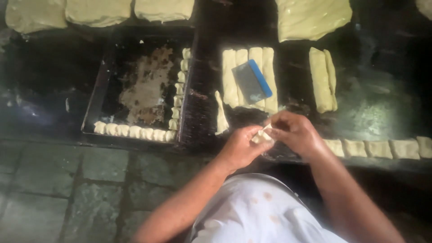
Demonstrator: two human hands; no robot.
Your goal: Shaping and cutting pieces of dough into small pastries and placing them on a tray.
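Head view: our left hand (240,146) and right hand (292,132) fingers (270,122) pinch one dough piece (262,135) above the dark counter (373,112), baking tray (96,96) left.

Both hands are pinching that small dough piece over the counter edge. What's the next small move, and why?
Probably carry the dough piece, pinched between left hand and right hand, over to the dark tray: shaped pieces already line its near and right edges, so the next spot likely continues a row.
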